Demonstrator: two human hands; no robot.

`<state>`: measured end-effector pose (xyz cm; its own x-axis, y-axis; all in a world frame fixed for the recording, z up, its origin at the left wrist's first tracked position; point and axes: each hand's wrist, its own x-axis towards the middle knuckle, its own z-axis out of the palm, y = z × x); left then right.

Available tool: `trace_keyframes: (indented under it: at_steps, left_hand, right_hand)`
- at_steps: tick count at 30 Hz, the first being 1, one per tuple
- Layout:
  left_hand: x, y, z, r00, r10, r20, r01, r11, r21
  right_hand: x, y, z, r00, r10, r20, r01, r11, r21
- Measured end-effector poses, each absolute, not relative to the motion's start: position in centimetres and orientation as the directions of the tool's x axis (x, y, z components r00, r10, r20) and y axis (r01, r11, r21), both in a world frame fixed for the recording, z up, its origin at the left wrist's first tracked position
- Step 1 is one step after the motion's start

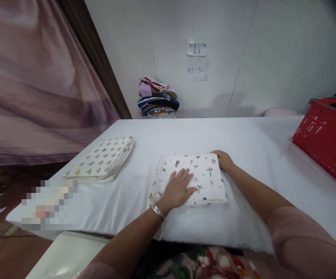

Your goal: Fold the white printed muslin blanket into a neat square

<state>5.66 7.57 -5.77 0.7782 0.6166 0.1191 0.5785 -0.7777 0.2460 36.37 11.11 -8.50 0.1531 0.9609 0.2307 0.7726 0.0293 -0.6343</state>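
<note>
A folded white cloth with small plant prints (205, 176) lies in front of me on the white-covered table (121, 209). My left hand (179, 189) rests flat on its top, fingers spread, with a silver bracelet at the wrist. At the cloth's far right corner is my right hand (223, 159); its fingertips are partly hidden at the cloth's edge, so I cannot tell if they grip it. Another folded cloth, cream with grey prints (102, 159), lies apart on the left side of the table.
A red plastic basket (327, 135) stands at the right. Behind the table's far edge, folded clothes (157, 99) are stacked against the wall. A pink curtain (40, 85) hangs at the left. A blurred patch covers something at the table's left corner.
</note>
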Motion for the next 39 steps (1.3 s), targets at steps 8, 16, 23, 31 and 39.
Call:
trace_keyframes:
  at_steps: [8,16,23,31,39]
  left_hand:
    - [5.7,7.4,-5.8,0.775,0.620,0.124,0.581,-0.776,0.247]
    - [5.8,7.2,-5.9,0.770,0.616,0.165,0.580,-0.785,0.219]
    - [6.0,7.1,-6.2,0.759,0.618,0.205,0.590,-0.786,0.184]
    - [5.6,6.1,-5.3,0.708,0.625,0.329,0.568,-0.781,0.261]
    - [4.4,4.4,-5.3,0.691,0.622,0.369,0.534,-0.783,0.319]
  right_hand:
    - [38.6,12.0,-5.1,-0.002,1.000,-0.013,0.759,-0.007,-0.651]
    - [28.2,13.7,-3.4,-0.202,0.954,0.224,0.913,0.266,-0.310]
    - [25.3,12.7,-7.2,-0.277,0.961,0.006,0.953,0.276,-0.125]
    - [24.8,11.0,-6.7,-0.240,0.964,0.111,0.963,0.251,-0.096]
    - [24.4,7.6,-6.9,-0.201,0.975,0.090,0.956,0.215,-0.198]
